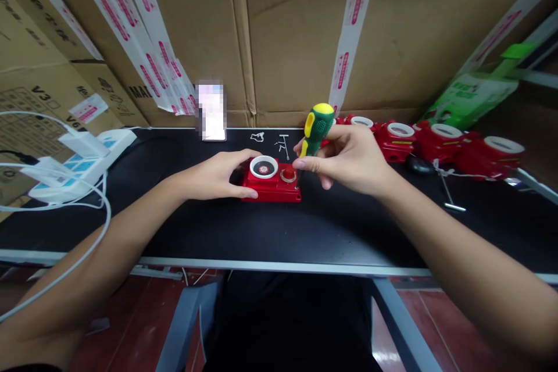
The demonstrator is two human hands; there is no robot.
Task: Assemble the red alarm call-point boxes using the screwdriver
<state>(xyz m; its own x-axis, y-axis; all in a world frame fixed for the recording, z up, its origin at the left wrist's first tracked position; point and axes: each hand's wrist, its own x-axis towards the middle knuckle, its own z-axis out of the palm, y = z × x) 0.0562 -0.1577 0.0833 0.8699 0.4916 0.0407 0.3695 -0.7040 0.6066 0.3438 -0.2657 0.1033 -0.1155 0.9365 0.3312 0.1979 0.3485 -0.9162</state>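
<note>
Head view: the left hand (215,177) clasps the red unit (271,182) while the right hand (349,158) grips the screwdriver (317,126), whose tilted tip could probably slip off.

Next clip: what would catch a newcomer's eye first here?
At the centre of the black table, the left hand steadies a small red device while the right hand holds a green-and-yellow screwdriver upright over it. To the right, a row of similar red devices lines the table's back edge, against cardboard boxes.
</note>
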